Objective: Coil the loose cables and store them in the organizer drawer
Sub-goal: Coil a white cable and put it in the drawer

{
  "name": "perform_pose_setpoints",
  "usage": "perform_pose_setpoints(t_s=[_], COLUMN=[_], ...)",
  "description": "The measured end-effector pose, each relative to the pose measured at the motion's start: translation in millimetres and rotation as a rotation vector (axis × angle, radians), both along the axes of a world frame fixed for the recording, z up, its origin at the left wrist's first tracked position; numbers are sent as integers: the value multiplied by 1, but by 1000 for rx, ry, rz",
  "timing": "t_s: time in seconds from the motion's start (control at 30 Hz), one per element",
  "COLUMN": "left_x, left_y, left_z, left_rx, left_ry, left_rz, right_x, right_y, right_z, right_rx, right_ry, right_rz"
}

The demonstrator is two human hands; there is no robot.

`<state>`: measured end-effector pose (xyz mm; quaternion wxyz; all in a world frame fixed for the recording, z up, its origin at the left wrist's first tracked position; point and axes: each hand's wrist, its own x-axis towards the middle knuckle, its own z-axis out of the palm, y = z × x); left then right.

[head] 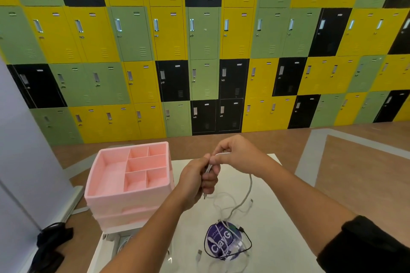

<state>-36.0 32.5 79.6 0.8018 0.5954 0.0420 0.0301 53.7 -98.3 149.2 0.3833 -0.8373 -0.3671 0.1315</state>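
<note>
Above the white table (270, 217), my left hand (197, 179) grips a bunch of folded white cable (248, 190). My right hand (235, 153) pinches a loop of the same cable just above the left fist. The cable's free length hangs down to a tangle of white and black cables (235, 248) lying on the table. A pink organizer (131, 195) with an open divided top tray stands at the table's left side. An open white drawer (115, 244) below it shows a bit of white cable inside.
A round purple sticker or disc (219, 241) lies under the cable tangle. A loose USB plug (199, 252) lies beside it. A black bag (51, 241) sits on the brown floor at left. Yellow, green and black lockers (204, 51) fill the far wall.
</note>
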Motion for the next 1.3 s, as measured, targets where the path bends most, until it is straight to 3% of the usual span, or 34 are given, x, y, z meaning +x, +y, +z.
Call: perform_pose_setpoints(t_s=[0.17,0.43,0.67,0.97,1.3], left_x=[0,-1,1,0,4], left_y=[-1,-3,-2,-1,6], left_z=[0,2,5,10,24], left_rx=[-146,-94,-224,-148,-343], left_ry=[-11,-120,-11,-29,-138], left_rz=[16,67,33,11,5], right_x=[3,5,9,13,7], right_y=[0,1,-1,3,-3], right_z=[-8,-11,-13,-11,-26], right_rx=[38,199,206,272,325], right_ry=[108,453,484,264,549], right_rz=[-39,-58,-62,-70,-1])
